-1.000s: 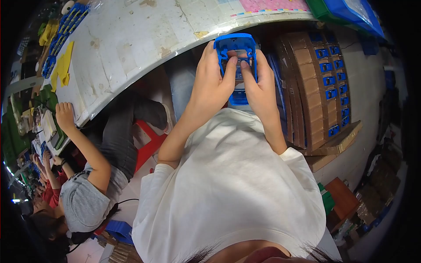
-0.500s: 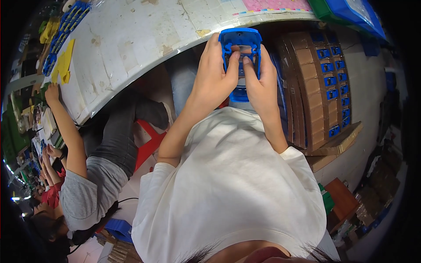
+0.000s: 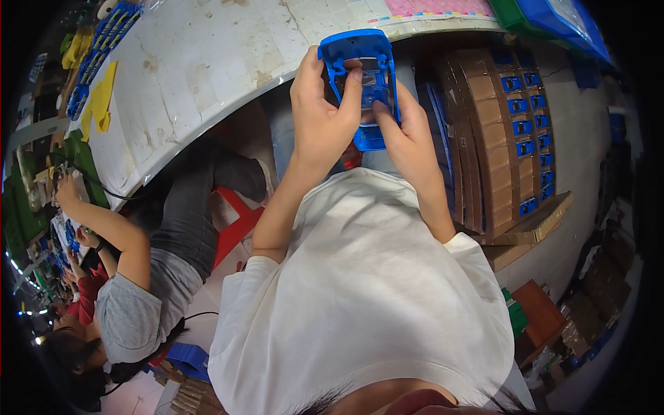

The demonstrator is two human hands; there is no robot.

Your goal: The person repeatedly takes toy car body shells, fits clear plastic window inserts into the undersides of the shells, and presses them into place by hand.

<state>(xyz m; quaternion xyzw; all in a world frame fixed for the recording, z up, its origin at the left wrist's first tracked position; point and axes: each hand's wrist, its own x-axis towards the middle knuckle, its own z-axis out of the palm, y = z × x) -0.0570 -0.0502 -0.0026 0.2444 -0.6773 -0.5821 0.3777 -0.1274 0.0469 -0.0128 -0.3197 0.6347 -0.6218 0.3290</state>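
Between my two hands is a blue plastic toy car body shell (image 3: 354,43), its hollow inner side facing up, just off the table's edge and above my lap. My left hand (image 3: 319,117) wraps its left side, the thumb reaching into the opening. On the right side, my right hand (image 3: 409,135) grips lower down, its thumb pressed on the inner middle part. The fingers behind the shell are hidden. Whatever small piece the thumbs touch inside is too small to make out.
A worn white table (image 3: 207,62) curves ahead, with yellow pieces (image 3: 104,97) at its left and a pink sheet (image 3: 436,7) at the back. Divided cardboard trays (image 3: 490,135) holding several blue parts stand at right. A co-worker in a grey shirt (image 3: 135,311) sits at left.
Both hands and the shell have shifted left and a little away from me, and the shell has tilted. My right thumb sits lower on it. The co-worker's arm has drawn back.
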